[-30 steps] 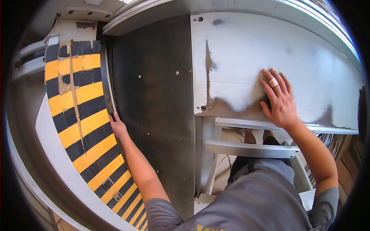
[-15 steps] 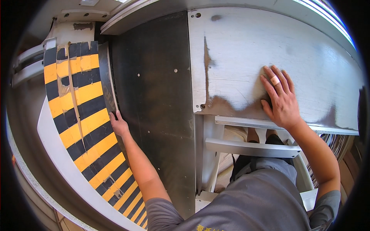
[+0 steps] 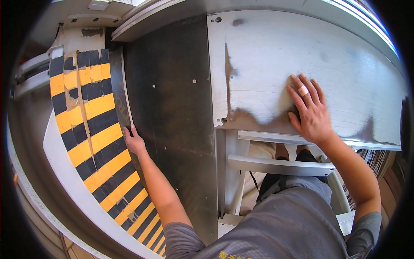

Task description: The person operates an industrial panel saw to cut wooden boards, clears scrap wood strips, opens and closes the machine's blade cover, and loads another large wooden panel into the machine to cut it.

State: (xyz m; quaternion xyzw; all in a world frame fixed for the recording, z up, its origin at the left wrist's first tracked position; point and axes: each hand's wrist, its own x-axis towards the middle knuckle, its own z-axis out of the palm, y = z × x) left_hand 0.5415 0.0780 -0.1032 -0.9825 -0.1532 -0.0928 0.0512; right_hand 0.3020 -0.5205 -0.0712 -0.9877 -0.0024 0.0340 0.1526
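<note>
On the left, my left hand [image 3: 135, 141] has its thumb and fingers closed around the edge of a long thin grey strip [image 3: 120, 86]. This strip runs between the yellow-and-black striped panel [image 3: 101, 131] and the dark flat plate [image 3: 172, 108]; part of my grip is hidden. My right hand [image 3: 312, 114] lies palm down with fingers slightly spread on the worn silvery metal plate [image 3: 267, 64], near its front edge. A tan bandage [image 3: 303, 90] wraps one finger of that hand. Brown worn patches mark the metal plate's near and left edges.
A curved metal bar [image 3: 280, 165] crosses in front of my body, below the plate's edge rail [image 3: 276, 135]. At the far side a raised grey beam [image 3: 172, 21] borders both plates. A stack of thin sheets [image 3: 366, 166] shows at the right. A white curved edge [image 3: 64, 172] follows the striped panel.
The view has shifted very slightly. Both hands stay where they were, the left at the strip and the right flat on the metal plate.
</note>
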